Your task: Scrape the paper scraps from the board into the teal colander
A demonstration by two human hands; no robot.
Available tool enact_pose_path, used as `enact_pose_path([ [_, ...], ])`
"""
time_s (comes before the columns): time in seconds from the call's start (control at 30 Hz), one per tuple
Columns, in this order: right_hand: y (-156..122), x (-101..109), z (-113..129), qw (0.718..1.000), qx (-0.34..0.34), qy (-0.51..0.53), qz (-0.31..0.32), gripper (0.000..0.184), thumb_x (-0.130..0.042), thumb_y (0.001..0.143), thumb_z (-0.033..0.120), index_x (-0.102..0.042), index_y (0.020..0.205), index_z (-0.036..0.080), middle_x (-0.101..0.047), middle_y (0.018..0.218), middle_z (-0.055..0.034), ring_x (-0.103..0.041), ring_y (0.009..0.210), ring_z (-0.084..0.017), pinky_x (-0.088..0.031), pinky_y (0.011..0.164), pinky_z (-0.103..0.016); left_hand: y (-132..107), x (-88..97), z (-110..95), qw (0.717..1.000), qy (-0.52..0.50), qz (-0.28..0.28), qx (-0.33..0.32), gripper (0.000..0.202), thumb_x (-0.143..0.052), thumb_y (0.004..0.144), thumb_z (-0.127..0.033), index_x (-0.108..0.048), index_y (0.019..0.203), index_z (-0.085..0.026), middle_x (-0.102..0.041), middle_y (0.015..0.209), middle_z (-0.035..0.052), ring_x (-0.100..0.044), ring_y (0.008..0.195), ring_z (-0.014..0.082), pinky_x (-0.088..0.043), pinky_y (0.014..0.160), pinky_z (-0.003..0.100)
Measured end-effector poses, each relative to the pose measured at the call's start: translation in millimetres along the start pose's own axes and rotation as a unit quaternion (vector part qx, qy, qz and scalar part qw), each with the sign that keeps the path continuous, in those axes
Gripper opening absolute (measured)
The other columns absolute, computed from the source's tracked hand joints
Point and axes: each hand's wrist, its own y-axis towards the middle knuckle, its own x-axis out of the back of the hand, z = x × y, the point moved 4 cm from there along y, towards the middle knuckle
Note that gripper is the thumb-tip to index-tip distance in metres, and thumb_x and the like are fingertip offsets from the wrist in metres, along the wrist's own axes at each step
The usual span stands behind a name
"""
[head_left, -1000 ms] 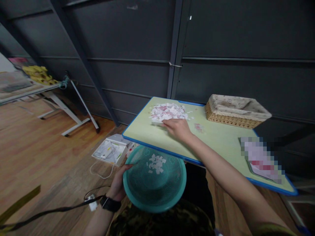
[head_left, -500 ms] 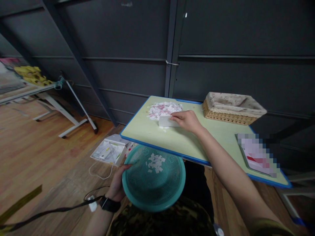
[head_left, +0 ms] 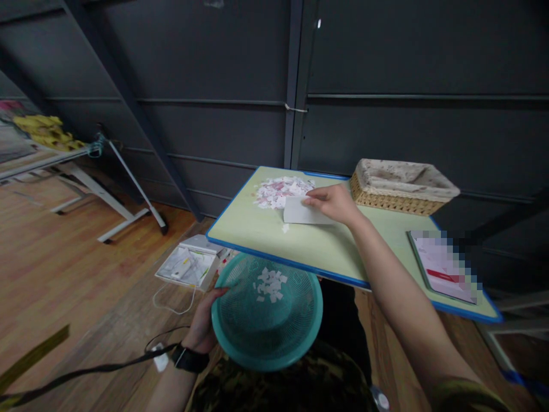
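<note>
My left hand (head_left: 206, 320) grips the left rim of a green plastic basket (head_left: 315, 326), held below the front edge of the table. Small white paper scraps (head_left: 271, 284) lie in its bottom. Over the tabletop, my right hand (head_left: 337, 203) pinches a white card (head_left: 302, 212), thumb and fingers on its upper edge. Just behind the card, a heap of torn paper scraps (head_left: 278, 191), white with some pinkish bits, spreads on the table. One loose scrap (head_left: 286, 228) lies in front of the card.
The pale green table (head_left: 240, 223) has a blue edge. A lined wicker basket (head_left: 398, 200) stands at its back right, and a tablet (head_left: 446, 274) lies at the right. An open white box (head_left: 189, 266) with a cable is on the floor at left. A dark panel wall (head_left: 223, 131) rises behind.
My right hand has moved the card slightly right, away from the heap, and tilted it so more of its face shows. The left hand still holds the green basket in place.
</note>
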Motion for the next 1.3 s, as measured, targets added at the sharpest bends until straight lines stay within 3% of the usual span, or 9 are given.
enact_pose_path([
  [0.23, 1.3, 15.1, -8.4, 0.999, -0.044, -0.015, -0.017, 0.021, -0.065, 0.082, 0.033, -0.081, 0.091, 0.021, -0.078, 0.096, -0.0074, -0.072, 0.096, -0.029, -0.053, 0.085, -0.036, -4.2, -1.7, -2.1, 1.000, -0.001, -0.002, 0.003, 0.021, -0.065, 0.076, -0.016, -0.074, 0.094, -0.011, -0.079, 0.070, 0.0086, -0.075, 0.065, 0.0261, -0.059, 0.076, 0.039],
  [0.47, 1.7, 6.7, -3.2, 0.999, -0.029, 0.021, 0.008, 0.020, -0.066, 0.082, 0.034, -0.081, 0.091, 0.023, -0.078, 0.097, -0.0053, -0.072, 0.098, -0.028, -0.053, 0.088, -0.037, -6.6, -5.9, -3.3, 1.000, -0.008, 0.000, 0.007, 0.021, -0.064, 0.076, -0.015, -0.074, 0.094, -0.010, -0.080, 0.080, 0.0107, -0.076, 0.070, 0.0249, -0.059, 0.079, 0.036],
  [0.63, 2.0, 8.1, -3.6, 0.999, -0.040, 0.025, -0.022, 0.021, -0.067, 0.080, 0.033, -0.081, 0.090, 0.022, -0.077, 0.099, -0.0061, -0.072, 0.098, -0.028, -0.052, 0.089, -0.036, -3.4, -2.7, -2.1, 1.000, -0.015, 0.008, 0.008, 0.022, -0.066, 0.075, -0.015, -0.074, 0.094, -0.011, -0.080, 0.077, 0.0098, -0.076, 0.068, 0.0260, -0.059, 0.075, 0.036],
  [0.87, -0.2, -4.5, 5.9, 0.997, -0.007, 0.070, 0.036, 0.023, -0.064, 0.082, 0.035, -0.081, 0.090, 0.021, -0.078, 0.096, -0.0067, -0.072, 0.090, -0.026, -0.052, 0.081, -0.035, -5.4, -4.9, -3.8, 1.000, -0.025, 0.009, 0.002, 0.025, -0.066, 0.075, -0.014, -0.073, 0.098, -0.010, -0.081, 0.082, 0.0105, -0.076, 0.075, 0.0268, -0.059, 0.077, 0.037],
  [1.03, -0.2, -0.7, 5.0, 0.997, -0.025, 0.072, 0.019, 0.022, -0.066, 0.079, 0.035, -0.081, 0.087, 0.021, -0.078, 0.093, -0.0062, -0.071, 0.087, -0.026, -0.050, 0.079, -0.033, -4.5, -2.7, -2.4, 1.000, -0.012, 0.002, 0.005, 0.019, -0.063, 0.077, -0.012, -0.073, 0.092, -0.009, -0.081, 0.081, 0.0110, -0.076, 0.069, 0.0246, -0.060, 0.076, 0.036],
  [1.3, 0.5, 2.2, 2.9, 0.996, -0.019, 0.079, 0.048, 0.025, -0.065, 0.076, 0.038, -0.078, 0.080, 0.017, -0.076, 0.080, -0.0059, -0.066, 0.074, -0.021, -0.043, 0.068, -0.031, -2.5, -1.7, -1.7, 1.000, -0.022, 0.018, 0.008, 0.017, -0.064, 0.078, -0.015, -0.074, 0.089, -0.009, -0.081, 0.081, 0.0110, -0.075, 0.068, 0.0232, -0.059, 0.076, 0.035],
])
